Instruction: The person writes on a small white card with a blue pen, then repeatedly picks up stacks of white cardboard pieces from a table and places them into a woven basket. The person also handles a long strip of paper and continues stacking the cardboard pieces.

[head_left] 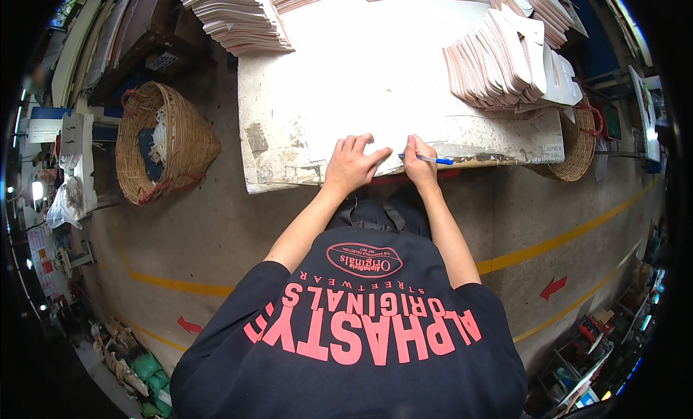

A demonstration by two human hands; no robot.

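Your right hand (421,163) pinches a blue pen (443,160) over the table's (285,148) near edge — your left hand (351,163), fingers spread, lies just beside it; farther off, pinkish-white stacks (494,62) stand left and right

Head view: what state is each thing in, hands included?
Left hand: open, fingers parted, at the table's near edge.
Right hand: closed around the pen.
Blue pen: gripped, slanted.
Table: worn, scuffed, glaring white centrally.
Right paper stack: leaning, fanned.
Left paper stack: piled, edges uneven.
Left basket: uncovered, with material inside.
Right basket: partly hidden.
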